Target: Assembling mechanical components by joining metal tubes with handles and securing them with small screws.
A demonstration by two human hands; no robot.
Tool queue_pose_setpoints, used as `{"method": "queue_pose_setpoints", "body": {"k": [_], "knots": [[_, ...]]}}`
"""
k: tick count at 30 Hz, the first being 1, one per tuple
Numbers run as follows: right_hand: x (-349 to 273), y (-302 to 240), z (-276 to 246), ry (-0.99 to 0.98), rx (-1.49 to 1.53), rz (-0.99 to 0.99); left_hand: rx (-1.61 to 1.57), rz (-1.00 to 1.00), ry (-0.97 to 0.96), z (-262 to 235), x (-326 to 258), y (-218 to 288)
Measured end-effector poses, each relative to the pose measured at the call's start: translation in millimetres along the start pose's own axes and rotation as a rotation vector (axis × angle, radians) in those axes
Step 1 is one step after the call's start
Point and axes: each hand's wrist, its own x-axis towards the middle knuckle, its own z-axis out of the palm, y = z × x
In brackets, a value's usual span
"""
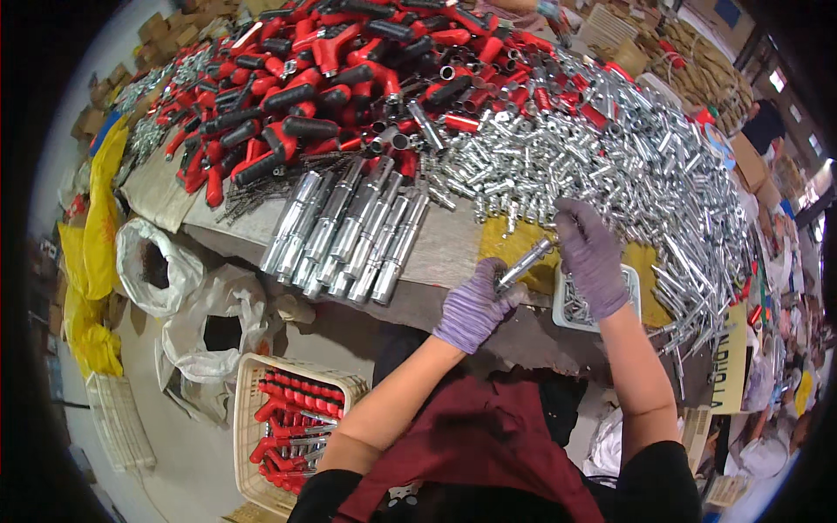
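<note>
My left hand (475, 305), in a purple glove, grips the lower end of a silver metal tube (526, 261) held slanted above the table edge. At the tube's upper end, my right hand (593, 253), also gloved in purple, pinches it; whether it holds a small part there I cannot tell. Just left of my hands, a row of several finished silver tubes (349, 231) lies side by side on the table. Under my right hand sits a small white tray (632, 296) with small metal pieces.
A big heap of small silver metal parts (628, 166) covers the table's right side. Red-and-black handles (314, 78) are piled at the back left. On the floor stand a cream basket (253, 383) with red-handled tools and white bags (209, 331). Yellow sacks (96, 253) lie left.
</note>
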Motion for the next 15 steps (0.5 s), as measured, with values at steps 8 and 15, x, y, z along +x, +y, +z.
{"method": "queue_pose_setpoints", "body": {"k": [8,15], "knots": [[10,1,42,-0.289,0.091,0.115,-0.737,0.255,0.217,6,5,-21],[80,-40,63,-0.761,-0.143,-0.252,-1.318,-0.246,-0.233,-35,11,-33]]}}
